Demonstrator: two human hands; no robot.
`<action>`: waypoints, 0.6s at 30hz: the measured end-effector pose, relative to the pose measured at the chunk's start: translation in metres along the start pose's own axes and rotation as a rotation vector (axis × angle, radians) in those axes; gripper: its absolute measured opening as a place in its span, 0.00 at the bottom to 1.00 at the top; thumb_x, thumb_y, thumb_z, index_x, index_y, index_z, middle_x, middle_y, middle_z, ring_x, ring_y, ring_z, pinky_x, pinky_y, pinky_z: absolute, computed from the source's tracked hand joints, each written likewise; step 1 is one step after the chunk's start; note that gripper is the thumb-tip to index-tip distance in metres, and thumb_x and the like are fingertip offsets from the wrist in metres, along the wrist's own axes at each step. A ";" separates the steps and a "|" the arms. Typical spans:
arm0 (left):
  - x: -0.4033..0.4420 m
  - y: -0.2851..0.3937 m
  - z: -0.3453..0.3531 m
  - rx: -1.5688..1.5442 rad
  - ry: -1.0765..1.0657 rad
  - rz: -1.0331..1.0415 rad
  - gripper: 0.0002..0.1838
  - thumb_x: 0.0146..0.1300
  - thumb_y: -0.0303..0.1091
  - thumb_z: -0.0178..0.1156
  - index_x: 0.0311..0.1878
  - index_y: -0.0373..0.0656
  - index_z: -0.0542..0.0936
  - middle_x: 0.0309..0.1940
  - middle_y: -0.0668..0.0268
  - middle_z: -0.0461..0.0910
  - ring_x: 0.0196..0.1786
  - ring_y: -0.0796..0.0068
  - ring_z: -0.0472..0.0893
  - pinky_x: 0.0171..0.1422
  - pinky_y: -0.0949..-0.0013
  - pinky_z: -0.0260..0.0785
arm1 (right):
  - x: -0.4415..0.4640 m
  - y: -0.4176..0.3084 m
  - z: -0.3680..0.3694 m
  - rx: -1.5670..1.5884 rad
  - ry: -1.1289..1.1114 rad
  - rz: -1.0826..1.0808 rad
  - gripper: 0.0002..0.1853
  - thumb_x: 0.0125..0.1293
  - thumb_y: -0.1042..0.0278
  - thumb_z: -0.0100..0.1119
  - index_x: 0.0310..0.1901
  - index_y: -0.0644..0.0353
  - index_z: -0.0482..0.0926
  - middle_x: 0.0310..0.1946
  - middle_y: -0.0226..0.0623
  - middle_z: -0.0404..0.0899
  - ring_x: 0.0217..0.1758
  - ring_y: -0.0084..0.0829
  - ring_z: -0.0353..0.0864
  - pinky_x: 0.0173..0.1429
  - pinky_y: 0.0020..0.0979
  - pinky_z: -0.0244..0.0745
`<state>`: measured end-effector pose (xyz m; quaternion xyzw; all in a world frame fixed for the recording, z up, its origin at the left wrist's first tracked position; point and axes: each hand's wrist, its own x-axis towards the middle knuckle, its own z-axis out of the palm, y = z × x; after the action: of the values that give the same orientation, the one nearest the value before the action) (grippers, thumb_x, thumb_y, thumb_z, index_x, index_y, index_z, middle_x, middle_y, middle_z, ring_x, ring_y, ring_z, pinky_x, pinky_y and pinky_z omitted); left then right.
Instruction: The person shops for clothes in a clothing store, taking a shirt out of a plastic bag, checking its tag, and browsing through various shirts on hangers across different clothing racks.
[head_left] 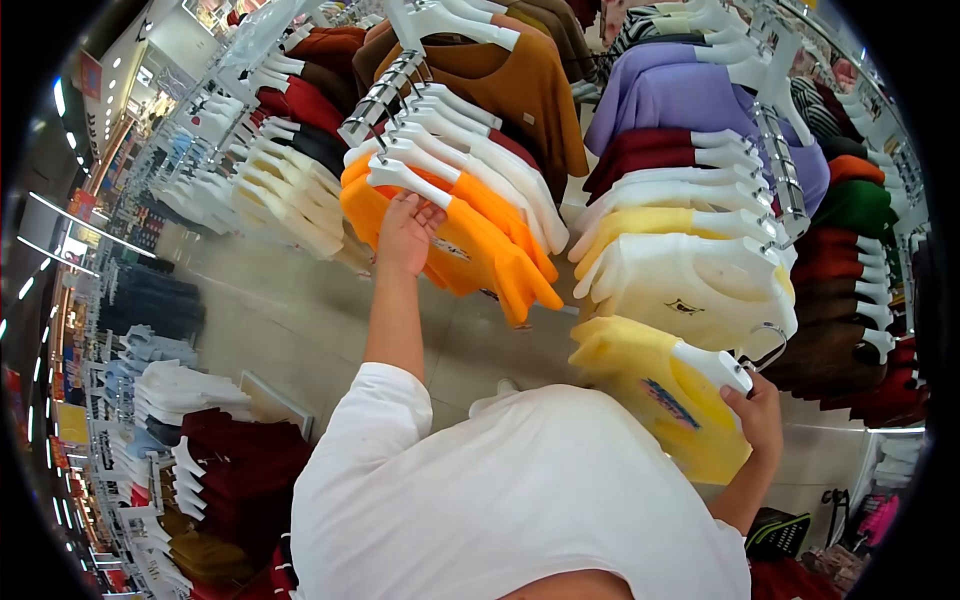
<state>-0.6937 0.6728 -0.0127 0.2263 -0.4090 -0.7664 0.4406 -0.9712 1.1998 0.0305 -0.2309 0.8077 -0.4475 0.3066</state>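
Observation:
My left hand (408,232) is closed at the neckline of the front orange shirt (490,262), just below its white hanger (408,180). That shirt hangs at the near end of a metal rail (385,95), with another orange one right behind it. At the right, my right hand (755,412) grips the end of a white hanger (710,366) that bears a yellow shirt (640,385) with a dark printed design. The yellow shirt is tilted, in front of a cream shirt (690,290) on the right rail (780,165).
Brown shirts (540,90) hang behind the left rail, purple shirts (670,90) behind the right. More racks line both sides, with dark red garments (235,480) at the lower left. Tiled floor (300,310) shows between the racks. A black basket (778,533) is at the lower right.

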 end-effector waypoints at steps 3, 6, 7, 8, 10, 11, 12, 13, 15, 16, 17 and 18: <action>-0.002 0.000 -0.002 0.003 0.024 -0.004 0.22 0.74 0.35 0.54 0.69 0.42 0.68 0.57 0.59 0.79 0.55 0.63 0.80 0.62 0.57 0.75 | 0.003 0.011 -0.007 0.028 -0.009 -0.005 0.17 0.61 0.68 0.67 0.48 0.71 0.83 0.33 0.30 0.82 0.37 0.22 0.75 0.45 0.29 0.73; -0.009 0.005 0.005 0.082 0.083 0.001 0.25 0.74 0.33 0.54 0.71 0.41 0.66 0.61 0.58 0.76 0.60 0.61 0.78 0.65 0.56 0.72 | 0.007 0.019 -0.013 0.015 -0.010 -0.001 0.16 0.60 0.68 0.68 0.46 0.71 0.83 0.32 0.30 0.81 0.36 0.21 0.74 0.44 0.28 0.72; -0.014 0.007 0.012 0.121 0.110 0.003 0.26 0.73 0.32 0.55 0.72 0.41 0.65 0.63 0.57 0.75 0.62 0.60 0.77 0.67 0.55 0.71 | 0.007 0.021 -0.015 0.001 -0.008 0.003 0.16 0.60 0.68 0.68 0.46 0.71 0.83 0.32 0.30 0.80 0.36 0.21 0.74 0.43 0.28 0.72; -0.016 0.008 0.020 0.252 0.224 0.099 0.27 0.73 0.32 0.55 0.73 0.40 0.65 0.65 0.56 0.72 0.65 0.58 0.75 0.70 0.54 0.69 | 0.008 0.024 -0.016 -0.015 -0.006 0.006 0.16 0.60 0.68 0.68 0.45 0.71 0.83 0.32 0.29 0.80 0.36 0.21 0.74 0.43 0.28 0.72; -0.021 0.009 0.038 0.507 0.455 0.294 0.29 0.71 0.31 0.56 0.73 0.38 0.64 0.70 0.53 0.68 0.70 0.54 0.70 0.74 0.53 0.64 | 0.011 0.033 -0.022 -0.059 -0.023 0.006 0.16 0.60 0.69 0.67 0.46 0.71 0.83 0.33 0.29 0.80 0.37 0.21 0.73 0.44 0.28 0.71; -0.021 0.015 0.042 0.776 0.505 0.507 0.29 0.71 0.31 0.57 0.73 0.37 0.64 0.71 0.52 0.66 0.71 0.53 0.68 0.75 0.52 0.61 | 0.012 0.035 -0.024 -0.082 -0.029 0.006 0.16 0.59 0.70 0.67 0.46 0.71 0.82 0.34 0.29 0.80 0.38 0.21 0.73 0.45 0.27 0.71; -0.020 0.025 0.043 1.044 0.545 0.721 0.30 0.70 0.32 0.58 0.73 0.37 0.65 0.72 0.51 0.65 0.73 0.51 0.66 0.77 0.52 0.59 | 0.011 0.037 -0.026 -0.082 -0.030 0.007 0.16 0.59 0.69 0.67 0.46 0.71 0.82 0.34 0.29 0.80 0.38 0.21 0.73 0.45 0.28 0.71; -0.018 0.035 0.046 1.310 0.577 0.938 0.30 0.69 0.32 0.59 0.72 0.36 0.65 0.74 0.50 0.63 0.74 0.50 0.64 0.78 0.51 0.57 | 0.011 0.037 -0.028 -0.083 -0.031 0.009 0.16 0.59 0.69 0.67 0.46 0.71 0.82 0.34 0.29 0.80 0.37 0.21 0.73 0.45 0.28 0.71; -0.014 0.066 0.071 1.520 0.426 1.165 0.30 0.67 0.33 0.62 0.70 0.36 0.69 0.73 0.47 0.64 0.73 0.47 0.65 0.77 0.49 0.57 | 0.009 0.035 -0.032 -0.081 -0.035 0.015 0.16 0.59 0.69 0.66 0.46 0.71 0.82 0.34 0.30 0.80 0.37 0.21 0.74 0.45 0.28 0.71; -0.005 0.080 0.080 1.618 0.362 1.240 0.30 0.66 0.35 0.63 0.70 0.37 0.70 0.72 0.47 0.66 0.72 0.47 0.66 0.76 0.49 0.58 | 0.008 0.034 -0.033 -0.077 -0.040 0.019 0.15 0.59 0.69 0.66 0.45 0.71 0.82 0.34 0.30 0.80 0.37 0.21 0.74 0.45 0.28 0.71; 0.009 0.092 0.085 1.714 0.293 1.316 0.30 0.66 0.37 0.63 0.69 0.38 0.71 0.70 0.47 0.68 0.71 0.47 0.67 0.76 0.49 0.58 | 0.008 0.033 -0.035 -0.071 -0.045 0.022 0.15 0.59 0.69 0.66 0.45 0.71 0.82 0.33 0.31 0.80 0.37 0.21 0.74 0.45 0.29 0.71; 0.024 0.101 0.086 1.830 0.295 1.331 0.29 0.67 0.40 0.63 0.68 0.39 0.72 0.67 0.47 0.71 0.69 0.47 0.70 0.74 0.49 0.61 | 0.008 0.034 -0.037 -0.057 -0.046 0.011 0.15 0.59 0.69 0.66 0.45 0.71 0.82 0.33 0.31 0.80 0.37 0.22 0.74 0.45 0.29 0.71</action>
<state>-0.7175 0.6609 0.1198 0.2887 -0.7973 0.2388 0.4732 -1.0058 1.2328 0.0141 -0.2455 0.8141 -0.4170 0.3210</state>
